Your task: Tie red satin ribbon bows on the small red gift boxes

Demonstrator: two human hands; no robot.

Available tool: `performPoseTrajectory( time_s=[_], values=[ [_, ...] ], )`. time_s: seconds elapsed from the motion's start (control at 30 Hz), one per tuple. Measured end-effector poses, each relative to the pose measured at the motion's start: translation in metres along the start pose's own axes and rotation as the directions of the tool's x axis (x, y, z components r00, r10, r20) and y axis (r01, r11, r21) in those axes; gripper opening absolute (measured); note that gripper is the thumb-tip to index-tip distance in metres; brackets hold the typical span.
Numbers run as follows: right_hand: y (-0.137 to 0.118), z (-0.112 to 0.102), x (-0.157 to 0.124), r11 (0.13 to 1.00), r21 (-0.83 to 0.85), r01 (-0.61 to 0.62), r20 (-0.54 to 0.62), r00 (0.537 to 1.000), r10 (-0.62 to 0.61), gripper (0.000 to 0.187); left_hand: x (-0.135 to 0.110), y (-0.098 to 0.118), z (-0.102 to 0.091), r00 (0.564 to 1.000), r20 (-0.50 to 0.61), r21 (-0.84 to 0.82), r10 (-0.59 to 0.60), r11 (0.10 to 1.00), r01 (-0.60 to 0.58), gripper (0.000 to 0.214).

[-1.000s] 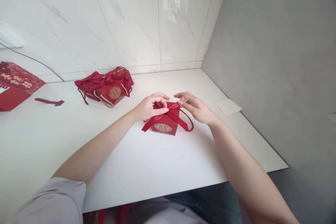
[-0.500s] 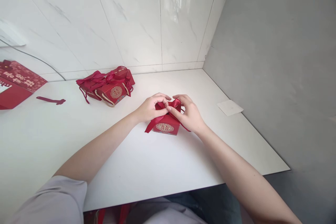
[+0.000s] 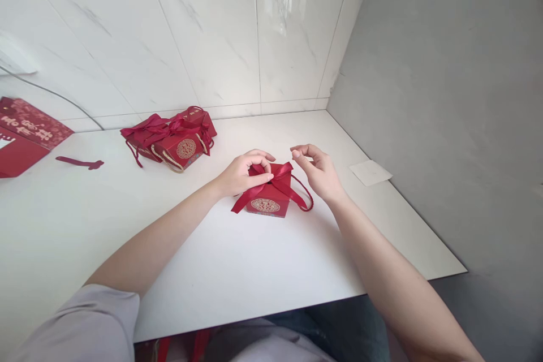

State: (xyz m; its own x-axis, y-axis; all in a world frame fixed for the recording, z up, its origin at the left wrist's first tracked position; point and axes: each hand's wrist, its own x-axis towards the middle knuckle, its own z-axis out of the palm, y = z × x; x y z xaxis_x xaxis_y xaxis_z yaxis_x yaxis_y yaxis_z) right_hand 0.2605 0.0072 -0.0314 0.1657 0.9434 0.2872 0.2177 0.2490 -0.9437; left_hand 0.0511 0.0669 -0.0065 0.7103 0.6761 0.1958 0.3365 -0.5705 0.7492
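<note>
A small red gift box (image 3: 266,203) with a gold round emblem stands in the middle of the white table (image 3: 237,271). A red satin ribbon (image 3: 283,182) crosses its top and trails down both sides. My left hand (image 3: 243,172) is curled over the box's top left, its fingers pinching the ribbon there. My right hand (image 3: 319,172) hovers just right of the box, off the ribbon, with curved fingers apart and nothing in them. A thin red cord loop (image 3: 305,195) hangs at the box's right side.
Further red gift boxes with bows (image 3: 173,138) lie at the back left. A larger red carton (image 3: 23,138) sits at the far left, a loose ribbon piece (image 3: 80,163) beside it. A white card (image 3: 370,172) lies by the grey right wall.
My right hand was pinching the ribbon on the box top; it has let go and pulled back to the right. My left hand has kept its hold.
</note>
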Motion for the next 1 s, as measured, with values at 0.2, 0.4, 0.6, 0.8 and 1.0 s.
performPoseTrajectory(
  time_s=[0.2,0.4,0.6,0.8,1.0],
  values=[
    [0.002,-0.008,0.004,0.998,0.051,-0.047,0.156,0.987,0.039,0.022,-0.001,-0.001,0.0,1.0,0.008,-0.01,0.014,1.0,-0.014,0.012],
    [0.003,-0.006,0.002,0.995,-0.095,0.017,0.213,0.977,0.004,0.032,-0.001,0.001,0.0,1.0,0.008,0.013,0.029,0.999,-0.029,0.01],
    [0.007,-0.006,0.002,0.994,-0.09,0.065,0.247,0.968,-0.041,0.028,0.0,0.003,0.0,0.998,0.015,0.03,0.054,0.998,-0.054,0.009],
    [0.004,-0.006,0.001,0.986,-0.142,0.083,0.22,0.974,-0.051,0.028,0.0,0.0,0.001,0.997,0.017,0.012,0.073,0.997,-0.073,0.008],
    [0.0,0.006,-0.004,0.987,-0.135,0.089,0.196,0.979,-0.062,0.032,0.0,-0.004,0.002,0.997,0.01,-0.002,0.07,0.998,-0.07,0.009]
  ],
)
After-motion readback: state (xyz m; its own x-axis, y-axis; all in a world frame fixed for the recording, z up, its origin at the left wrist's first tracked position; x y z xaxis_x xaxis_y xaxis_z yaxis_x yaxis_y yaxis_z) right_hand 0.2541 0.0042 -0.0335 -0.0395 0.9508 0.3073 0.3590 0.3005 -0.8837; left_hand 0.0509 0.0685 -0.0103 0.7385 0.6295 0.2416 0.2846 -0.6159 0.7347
